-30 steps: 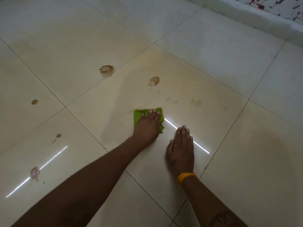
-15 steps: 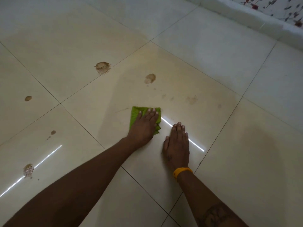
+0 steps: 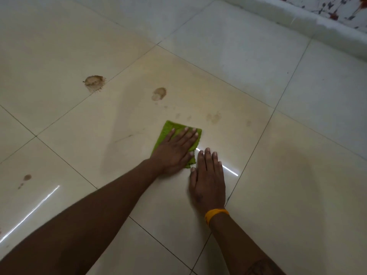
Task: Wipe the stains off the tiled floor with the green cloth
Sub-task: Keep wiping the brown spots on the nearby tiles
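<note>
The green cloth [image 3: 167, 129] lies flat on the cream tiled floor [image 3: 218, 66]. My left hand [image 3: 174, 150] presses on it with straight, spread fingers. Just to its right my right hand [image 3: 208, 180] rests flat on the bare tile, an orange band on its wrist. Beyond the cloth sits a brown stain [image 3: 159, 93] with faint smears [image 3: 214, 117] to its right. A larger brown splat [image 3: 94, 82] lies further left on the neighbouring tile. Small brown spots [image 3: 27, 177] mark the tile at the near left.
A white raised skirting [image 3: 321, 30] runs along the back right, with a patterned wall above it. Dark grout lines cross the floor. Bright light streaks reflect off the glossy tiles at the near left and beside my right hand.
My left hand has slid the cloth forward and a little right, closer to the faint smears. My right hand has stayed flat on the tile. The view has shifted right.
</note>
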